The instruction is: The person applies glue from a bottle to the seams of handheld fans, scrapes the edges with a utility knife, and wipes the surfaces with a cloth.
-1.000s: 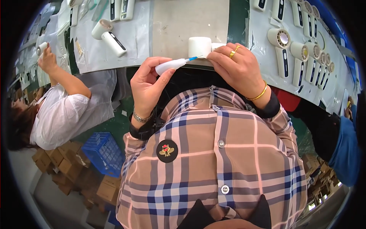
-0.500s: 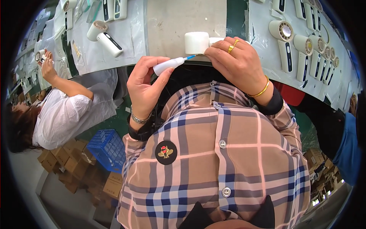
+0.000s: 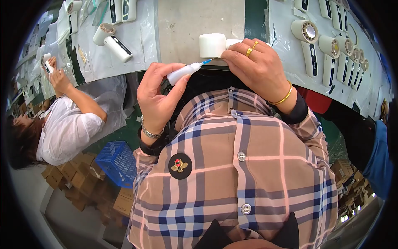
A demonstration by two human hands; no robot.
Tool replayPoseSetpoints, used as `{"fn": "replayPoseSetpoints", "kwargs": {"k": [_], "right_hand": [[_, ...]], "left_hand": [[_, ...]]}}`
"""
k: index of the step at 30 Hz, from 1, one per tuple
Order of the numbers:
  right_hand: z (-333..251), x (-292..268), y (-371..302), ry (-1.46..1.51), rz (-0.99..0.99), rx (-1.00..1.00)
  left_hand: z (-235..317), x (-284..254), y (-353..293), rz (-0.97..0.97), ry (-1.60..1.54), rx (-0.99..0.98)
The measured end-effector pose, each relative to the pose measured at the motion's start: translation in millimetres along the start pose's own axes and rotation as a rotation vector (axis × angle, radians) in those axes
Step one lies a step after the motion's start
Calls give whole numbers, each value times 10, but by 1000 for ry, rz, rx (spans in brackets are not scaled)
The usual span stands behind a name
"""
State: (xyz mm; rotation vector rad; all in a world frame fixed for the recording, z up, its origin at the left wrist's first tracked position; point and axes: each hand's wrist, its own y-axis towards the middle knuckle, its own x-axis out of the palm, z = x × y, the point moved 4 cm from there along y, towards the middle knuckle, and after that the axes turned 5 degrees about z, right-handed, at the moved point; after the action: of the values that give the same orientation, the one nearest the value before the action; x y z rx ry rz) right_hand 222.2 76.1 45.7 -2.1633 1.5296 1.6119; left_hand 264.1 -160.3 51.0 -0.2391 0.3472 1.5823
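My left hand [image 3: 159, 93] is closed around a small white squeeze bottle [image 3: 182, 74] with a thin blue needle tip [image 3: 206, 62]. The needle points up and to the right, toward the fingertips of my right hand [image 3: 253, 62]. Those fingertips are pinched together at the lower edge of a white handheld fan [image 3: 212, 45]; what lies between them is too small to make out. The fan's round head rests at the mat's near edge, and its handle runs right, partly covered by my right hand.
A beige mat [image 3: 199, 18] lies under the fan. Another white fan [image 3: 118, 48] is on the left, and several stand in rows at right, including one nearby [image 3: 309, 50]. At far left a person in white [image 3: 74, 128] handles a fan. Behind are a blue crate [image 3: 116, 164] and cardboard boxes [image 3: 78, 178].
My hands, the bottle and the fan keep nearly the same places, with a slight shift of the whole view. The co-worker at left has moved their hands and arm a little.
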Motion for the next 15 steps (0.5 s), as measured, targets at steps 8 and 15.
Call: {"fn": "replayPoseSetpoints", "kwargs": {"k": [8, 15], "right_hand": [[11, -6, -1, 20, 1, 3], [31, 4, -16, 7, 14, -14]], "left_hand": [[147, 13, 25, 29, 135, 111], [263, 44, 17, 34, 209, 173]]}}
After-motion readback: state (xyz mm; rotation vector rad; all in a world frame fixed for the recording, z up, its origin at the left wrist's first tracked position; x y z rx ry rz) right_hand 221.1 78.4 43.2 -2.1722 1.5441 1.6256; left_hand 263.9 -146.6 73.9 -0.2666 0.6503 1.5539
